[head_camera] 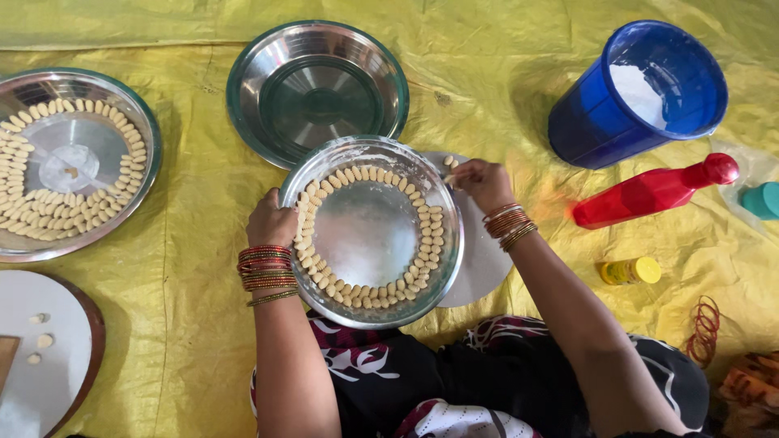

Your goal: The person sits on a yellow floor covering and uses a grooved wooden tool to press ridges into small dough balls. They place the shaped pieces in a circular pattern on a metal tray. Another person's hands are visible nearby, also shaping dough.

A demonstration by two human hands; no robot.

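Left hand (271,221) grips steel plate (372,235) rim; right hand (480,182) pinches dough piece (449,162).

We see a brightly and evenly lit scene, the light soft and diffuse, seemingly from overhead. The crinkled yellow plastic sheet (203,324) shows broad sheen rather than hard highlights. Glare sits strongest on the round steel plate ringed with small pale dough pieces (371,302), whose bare centre whitens out, and on the second filled steel plate (143,122) at nine o'clock. The empty steel plate (251,61) at twelve o'clock reflects more darkly. Shadows are faint and short, gathering under the plates and the blue plastic tumbler (592,122) at two o'clock. Focus holds well across the centre; the right hand (480,182) looks slightly soft. Toward the corners we notice mild wide-angle stretching.
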